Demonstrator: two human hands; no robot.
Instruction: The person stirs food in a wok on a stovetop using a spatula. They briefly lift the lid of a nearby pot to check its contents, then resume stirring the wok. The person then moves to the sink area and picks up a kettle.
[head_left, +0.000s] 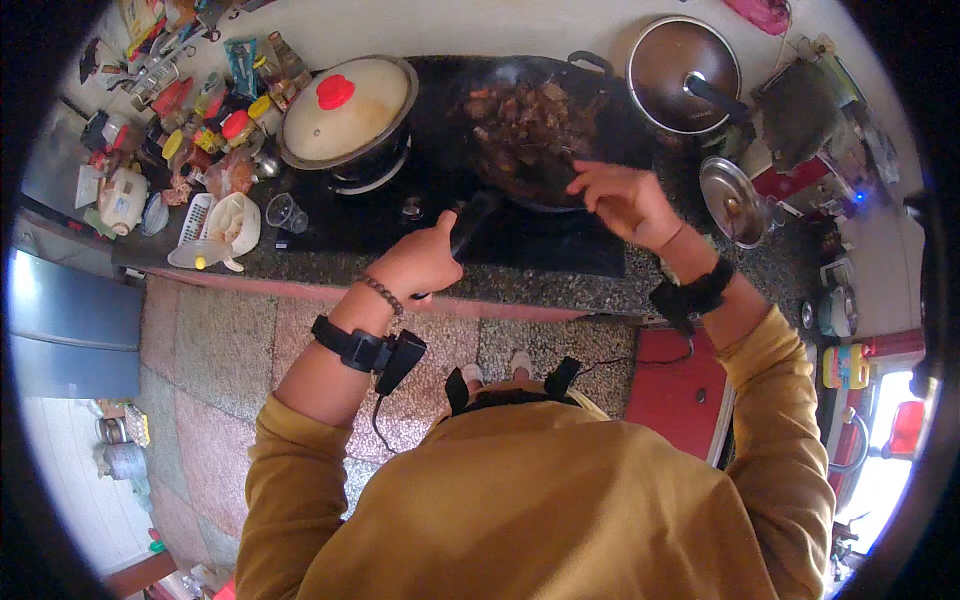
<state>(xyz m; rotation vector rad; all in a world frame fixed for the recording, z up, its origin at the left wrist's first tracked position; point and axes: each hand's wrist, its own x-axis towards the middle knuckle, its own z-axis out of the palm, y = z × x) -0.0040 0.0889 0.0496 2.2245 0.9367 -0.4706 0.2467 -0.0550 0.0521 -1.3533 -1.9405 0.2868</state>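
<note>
My left hand grips the long black handle of a dark wok, its thumb laid along the top. Dark brown chunks of food, perhaps meat, fill the wok, and a little steam rises at the far side. Over the wok's near right rim is my right hand, fingers curled and pointing towards the food. Whether it holds a utensil cannot be told against the dark pan. The wok sits on a black glass-topped stove.
Left of the wok stands a pot with a red-knobbed lid. A brown wok lid leans against the wall; a steel lid lies at the right. Jars, a white basket and a clear cup crowd the left counter.
</note>
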